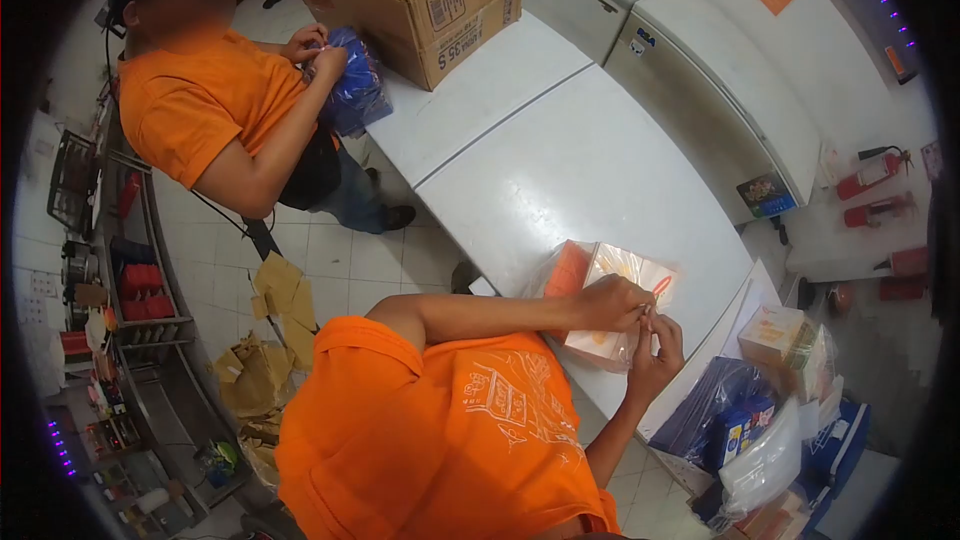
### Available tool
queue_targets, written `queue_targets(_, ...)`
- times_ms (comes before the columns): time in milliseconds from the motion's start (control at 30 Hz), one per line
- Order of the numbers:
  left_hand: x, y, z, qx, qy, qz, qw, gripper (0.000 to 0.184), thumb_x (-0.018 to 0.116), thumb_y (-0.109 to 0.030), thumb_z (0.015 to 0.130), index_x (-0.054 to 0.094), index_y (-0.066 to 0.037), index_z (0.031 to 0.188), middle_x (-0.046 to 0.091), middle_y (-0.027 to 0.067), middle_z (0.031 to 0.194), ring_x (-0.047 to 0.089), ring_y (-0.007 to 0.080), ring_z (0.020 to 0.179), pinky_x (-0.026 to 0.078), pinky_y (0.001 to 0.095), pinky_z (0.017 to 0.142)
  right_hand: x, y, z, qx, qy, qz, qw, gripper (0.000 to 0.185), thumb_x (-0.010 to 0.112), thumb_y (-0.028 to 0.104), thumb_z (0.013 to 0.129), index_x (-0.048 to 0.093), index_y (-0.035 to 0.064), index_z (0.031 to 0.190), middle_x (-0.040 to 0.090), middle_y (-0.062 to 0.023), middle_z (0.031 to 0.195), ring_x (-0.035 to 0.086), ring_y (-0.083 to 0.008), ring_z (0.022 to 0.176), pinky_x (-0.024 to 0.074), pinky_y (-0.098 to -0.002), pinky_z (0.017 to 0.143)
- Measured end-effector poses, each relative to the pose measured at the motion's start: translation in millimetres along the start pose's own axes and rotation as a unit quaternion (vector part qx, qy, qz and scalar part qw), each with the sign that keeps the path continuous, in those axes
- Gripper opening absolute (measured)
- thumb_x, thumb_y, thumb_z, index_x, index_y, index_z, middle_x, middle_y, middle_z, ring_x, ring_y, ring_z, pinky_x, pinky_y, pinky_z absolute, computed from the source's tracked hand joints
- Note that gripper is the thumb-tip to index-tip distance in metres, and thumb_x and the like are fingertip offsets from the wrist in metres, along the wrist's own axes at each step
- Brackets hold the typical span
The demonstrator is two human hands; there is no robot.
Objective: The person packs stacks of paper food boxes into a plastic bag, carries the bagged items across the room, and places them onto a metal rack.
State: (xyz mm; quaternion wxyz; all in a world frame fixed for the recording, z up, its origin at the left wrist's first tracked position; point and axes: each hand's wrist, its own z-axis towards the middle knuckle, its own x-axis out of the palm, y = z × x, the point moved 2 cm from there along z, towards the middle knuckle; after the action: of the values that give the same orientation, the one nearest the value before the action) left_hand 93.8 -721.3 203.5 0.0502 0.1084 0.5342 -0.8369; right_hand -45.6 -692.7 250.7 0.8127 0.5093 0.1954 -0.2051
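Note:
Boxes with a white and orange print (612,265) stand on the table edge inside a clear plastic bag (560,265). My left hand (612,304) reaches across the top of the boxes, its fingers closed in a pinch. Touching it, my right hand (655,350) pinches at the same spot beside the boxes. Between the fingertips is a gathered bit of the clear plastic bag; its exact shape is too small to make out.
Across the white table (560,170), a person in an orange shirt (190,100) handles a blue plastic-wrapped pack (355,85). A large cardboard box (450,15) sits beside them. Plastic-wrapped goods (745,430) are at the right. Freezers (700,90) line the wall; torn cardboard (255,370) lies on the floor.

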Motion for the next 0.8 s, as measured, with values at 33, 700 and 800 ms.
queue_targets(33,-0.4,0.6,0.0,-0.018,0.016,0.003,1.000,0.011,0.064,-0.012,0.078,0.065,-0.001,0.080,0.065,0.0191,0.070,0.065,0.0378,0.067,0.050,0.0428,0.060,0.4,-1.0,-2.7,-0.010,-0.009,-0.012,1.000,0.011,0.070,-0.004,0.080,0.071,-0.0020,0.091,0.066,-0.0113,0.087,0.063,-0.0204,0.081,0.0492,-0.0309,0.074)
queue_targets(700,0.7,1.2,24.9,-0.138,0.105,0.044,0.984,0.023,0.064,-0.023,0.082,0.058,-0.001,0.077,0.062,0.0184,0.073,0.061,0.0363,0.072,0.045,0.0445,0.064,-0.7,0.9,-10.8,-0.087,0.012,-0.103,0.991,0.014,0.071,-0.002,0.076,0.058,0.0010,0.077,0.060,-0.0106,0.075,0.057,-0.0256,0.071,0.0445,-0.0361,0.068)
queue_targets(800,2.5,0.0,23.8,-0.125,0.115,0.099,0.981,0.022,0.061,-0.024,0.086,0.058,-0.002,0.082,0.061,0.0197,0.073,0.060,0.0396,0.072,0.045,0.0475,0.065,-1.5,3.4,-17.1,-0.072,0.036,-0.129,0.988,0.015,0.072,0.000,0.076,0.057,0.0019,0.075,0.060,-0.0091,0.073,0.054,-0.0250,0.067,0.0428,-0.0359,0.067)
